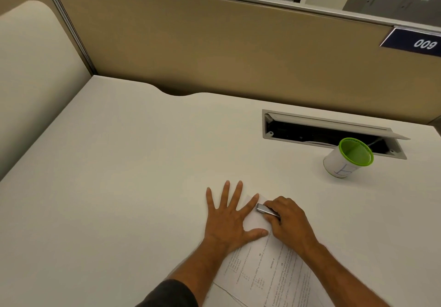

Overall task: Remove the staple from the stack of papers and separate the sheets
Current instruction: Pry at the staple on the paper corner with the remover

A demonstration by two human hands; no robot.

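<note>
A stack of printed papers (269, 268) lies on the white desk (133, 163), running from the bottom edge up to its far corner near the middle. My left hand (229, 218) presses flat on that corner, fingers spread. My right hand (290, 223) is closed around a small metal staple remover (263, 209), whose tip touches the paper corner beside my left index finger. The staple itself is hidden under the tool and fingers.
A white pen cup with a green rim (347, 158) stands at the right, in front of an open cable hatch (331, 132) in the desk. A tan partition wall (214, 44) closes the back. A desk notch (179, 91) cuts the far edge.
</note>
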